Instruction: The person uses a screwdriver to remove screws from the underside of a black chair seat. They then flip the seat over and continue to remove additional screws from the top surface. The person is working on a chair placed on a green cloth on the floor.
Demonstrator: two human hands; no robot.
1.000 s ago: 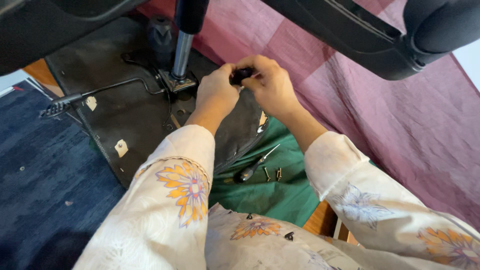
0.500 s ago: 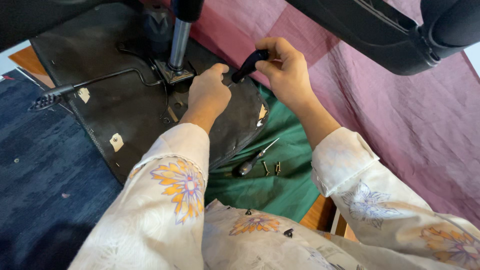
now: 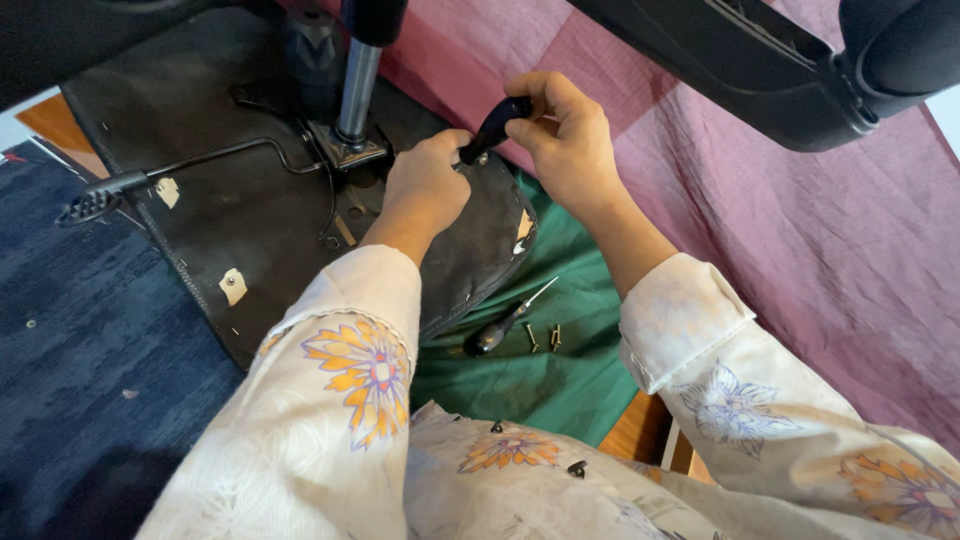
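My right hand (image 3: 567,135) grips the black handle of a screwdriver (image 3: 494,128), tilted down toward the underside of an overturned black chair seat (image 3: 250,215). My left hand (image 3: 425,185) rests on the seat just below the tool's tip, fingers curled around it; the tip itself is hidden. The chair's metal column (image 3: 356,85) rises from its mounting plate just left of my left hand. A second screwdriver (image 3: 505,322) lies on green cloth (image 3: 560,370) beside a few loose screws (image 3: 542,338).
A black lever (image 3: 150,180) sticks out left from the seat mechanism over a dark blue carpet (image 3: 80,340). Maroon cloth (image 3: 800,250) covers the right side. A black chair part (image 3: 760,60) hangs overhead at top right. Bare wood floor (image 3: 635,430) shows near my lap.
My right hand has lifted and shifted slightly right with the screwdriver, its handle now standing clear of my left hand. The view has shifted a little as well.
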